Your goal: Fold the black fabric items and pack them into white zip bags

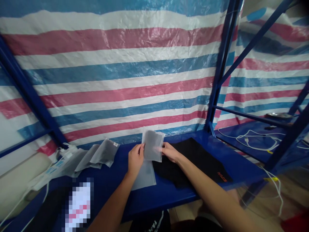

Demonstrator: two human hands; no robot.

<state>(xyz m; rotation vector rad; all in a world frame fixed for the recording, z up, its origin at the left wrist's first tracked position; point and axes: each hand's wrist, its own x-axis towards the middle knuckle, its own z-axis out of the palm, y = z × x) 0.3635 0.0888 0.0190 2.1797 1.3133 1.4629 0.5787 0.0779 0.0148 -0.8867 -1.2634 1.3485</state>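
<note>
Between my two hands a translucent plastic bag (152, 146) is held up, with something flat and grey showing through it. My left hand (135, 158) pinches its left edge, thumb on the near face. The fingers of my right hand (171, 152) close on the right edge, slightly blurred. Under the held bag, another clear bag (146, 177) lies flat on the blue shelf (169, 201). To the right is a black cloth or mat (195, 161) with orange lettering at its corner, partly below my right forearm.
Several bagged grey items (103, 153) overlap at the left, beside a white power strip (51, 170). Blue metal posts (220, 67) frame the shelf, with a striped plastic sheet (120, 71) behind. White cables (256, 141) lie coiled at the right.
</note>
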